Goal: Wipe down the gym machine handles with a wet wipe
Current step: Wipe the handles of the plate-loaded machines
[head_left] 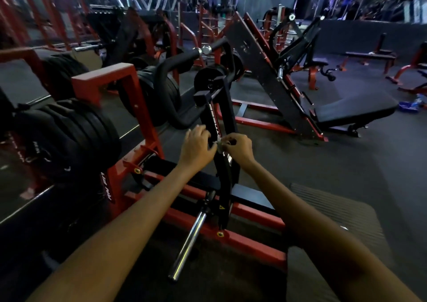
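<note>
At far left: stacked black weight plates (pixel 76 128) on a red rack (pixel 129 86), stored clear of the working area. Centre: left hand (pixel 196 145), fingers curled, pinching one edge of a small pale wet wipe (pixel 219 145); right hand (pixel 238 148) pinching the other edge, apparently unfolding it before wiping. Wipe held in front of the black upright arm (pixel 221 116). Below: chrome bar (pixel 188 241), untouched. Far right: black padded bench (pixel 353 109).
</note>
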Tool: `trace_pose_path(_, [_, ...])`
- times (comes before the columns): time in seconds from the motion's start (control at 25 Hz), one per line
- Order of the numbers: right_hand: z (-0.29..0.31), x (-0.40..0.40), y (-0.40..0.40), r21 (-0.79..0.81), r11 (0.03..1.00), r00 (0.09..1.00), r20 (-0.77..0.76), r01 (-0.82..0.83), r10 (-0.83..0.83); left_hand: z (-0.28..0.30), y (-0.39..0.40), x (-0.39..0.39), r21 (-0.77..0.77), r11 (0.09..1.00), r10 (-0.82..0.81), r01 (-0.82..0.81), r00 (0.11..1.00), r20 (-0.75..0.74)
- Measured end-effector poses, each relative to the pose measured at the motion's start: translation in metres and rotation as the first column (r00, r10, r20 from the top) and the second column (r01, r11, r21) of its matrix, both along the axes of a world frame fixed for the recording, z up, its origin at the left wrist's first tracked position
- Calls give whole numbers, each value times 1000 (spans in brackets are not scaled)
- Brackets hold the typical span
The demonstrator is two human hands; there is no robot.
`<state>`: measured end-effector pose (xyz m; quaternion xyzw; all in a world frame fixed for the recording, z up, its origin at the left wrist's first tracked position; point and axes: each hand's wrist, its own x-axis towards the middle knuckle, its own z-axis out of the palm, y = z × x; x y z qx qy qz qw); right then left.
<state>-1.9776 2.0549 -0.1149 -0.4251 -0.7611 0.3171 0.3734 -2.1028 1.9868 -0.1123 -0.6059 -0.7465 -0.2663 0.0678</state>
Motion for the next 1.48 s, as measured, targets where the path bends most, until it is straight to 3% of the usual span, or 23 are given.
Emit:
trace_pose_path(0.28, [67, -95, 118, 177, 969, 957, -203, -171, 206, 103, 95, -75, 359, 898, 338, -255, 921, -193])
trace_pose_path(0.4, [92, -127, 162, 283, 926, 922, -224, -250, 317, 128, 118, -102, 321, 798, 570, -510, 812, -126])
trace_pose_path(0.48, [107, -142, 196, 335, 908, 901, -261, -252, 347, 130, 127, -106, 264, 719, 690, -642, 704, -169])
trace_pose_path(0.68, [134, -178, 260, 231, 960, 830, -496, -156, 255, 120, 132, -106, 321, 661, 748, -678, 565, -348])
trace_pose_path(0.92, [122, -208, 255, 519, 821, 802, -371, -239, 468, 117, 130, -106, 297, 665, 740, -685, 548, -391])
trace_pose_path(1.12, [129, -198, 270, 473, 850, 839, -344, -233, 422, 117, 118, -105, 348, 683, 729, -642, 627, -276])
trace_pose_path(1.32, [126, -182, 260, 460, 794, 771, -301, -398, 561, 96, 104, -98, 338, 604, 795, -722, 576, -192])
trace_pose_path(1.48, [137, -178, 267, 446, 851, 807, -374, -276, 457, 102, 101, -90, 272, 592, 806, -759, 558, -198])
